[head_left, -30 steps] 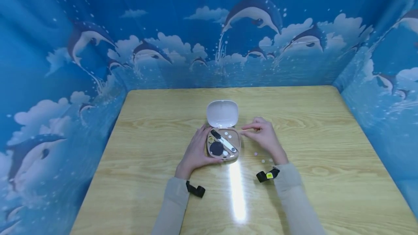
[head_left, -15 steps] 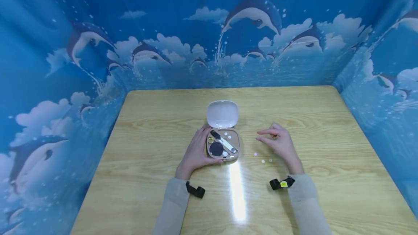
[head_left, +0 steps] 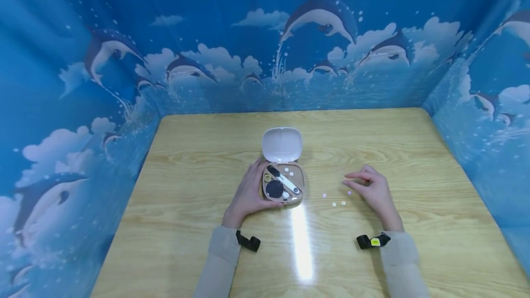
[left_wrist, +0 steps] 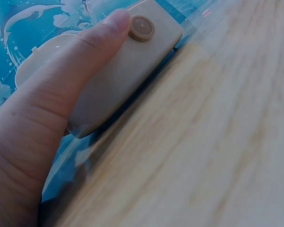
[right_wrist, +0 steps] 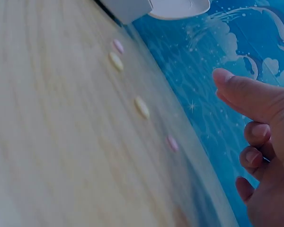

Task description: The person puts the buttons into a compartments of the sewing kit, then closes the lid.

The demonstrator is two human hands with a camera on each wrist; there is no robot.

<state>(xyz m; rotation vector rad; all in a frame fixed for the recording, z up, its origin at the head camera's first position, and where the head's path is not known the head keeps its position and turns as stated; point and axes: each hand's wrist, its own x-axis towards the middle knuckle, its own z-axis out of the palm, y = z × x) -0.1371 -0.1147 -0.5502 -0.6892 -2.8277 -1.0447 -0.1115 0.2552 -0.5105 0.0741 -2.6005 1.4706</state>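
My left hand (head_left: 247, 192) grips the left side of a small beige compartment case (head_left: 301, 187) with its white lid (head_left: 282, 145) raised. In the left wrist view the thumb (left_wrist: 92, 45) presses the case front beside a brown button-shaped clasp (left_wrist: 142, 28). Inside lie a white tool with a black end (head_left: 288, 182), a black disc (head_left: 274, 189) and small white discs. My right hand (head_left: 374, 192) hovers to the right, thumb and forefinger extended, nothing visible between them. Below its fingertips are button-like discs, pink (right_wrist: 172, 143) and cream (right_wrist: 142, 108).
The case and loose discs are on a wood-grain table (head_left: 198, 151). A blue dolphin-print curtain (head_left: 248, 26) surrounds its back and sides. A bright light reflection runs down the table in front of the case.
My right hand has moved away from the case, rightward and nearer me. A second pink disc now shows by its fingers. The left hand and case have stayed put.
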